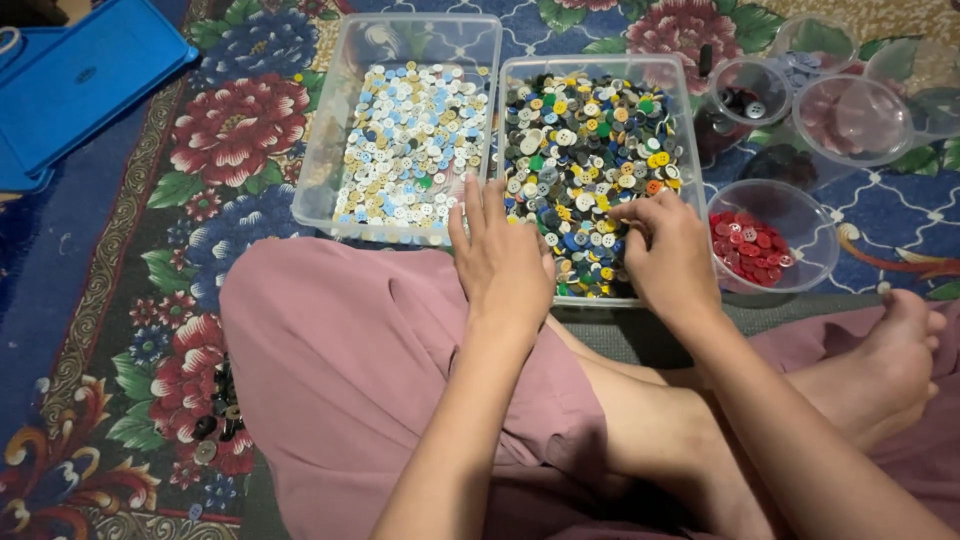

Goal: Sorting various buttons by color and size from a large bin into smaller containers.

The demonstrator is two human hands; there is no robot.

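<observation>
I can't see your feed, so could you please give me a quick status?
Left hand flat on tray rim. Right hand fingers picking in mixed-button tray. Red-button bowl beside it. Nothing obstructing.

Mixed multicolour buttons [585, 150] are filling one clear tray; pale white, blue and beige buttons [410, 140] another; red buttons [748, 248] are lying beside a floral rug [230, 130].

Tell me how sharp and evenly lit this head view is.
Head view: mixed-button tray and both hands, left hand and right hand, are reasonably sharp; glare whitens the clear cups at upper right; the carpet at left falls dim.
</observation>
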